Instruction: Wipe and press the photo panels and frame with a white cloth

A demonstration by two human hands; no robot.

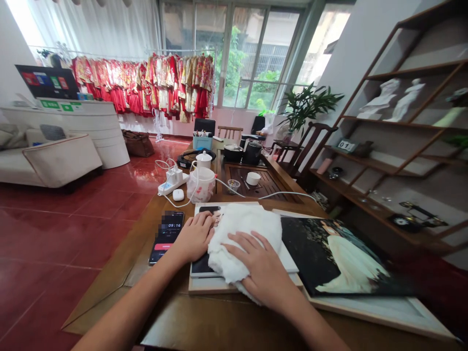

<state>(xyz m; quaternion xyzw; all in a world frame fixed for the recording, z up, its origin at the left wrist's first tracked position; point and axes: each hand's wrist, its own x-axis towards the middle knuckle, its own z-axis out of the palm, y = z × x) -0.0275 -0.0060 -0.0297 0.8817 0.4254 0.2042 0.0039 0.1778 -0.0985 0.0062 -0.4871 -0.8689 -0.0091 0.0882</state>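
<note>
A crumpled white cloth lies bunched over a picture panel, hiding most of its image. My right hand rests on top of the cloth with its fingers stretched and spread. On the panel's left side, my left hand lies with its fingers loosely extended, fingertips beside the cloth's edge. Under the panel shows a light wooden frame. To the right, a dark picture with a pale gown sits on another wooden frame.
A phone lies left of my left hand. Beyond the panel stand a bag-lined tub, a lidded white cup, a power strip and a tea tray. A white cable crosses the table. Shelves rise at right.
</note>
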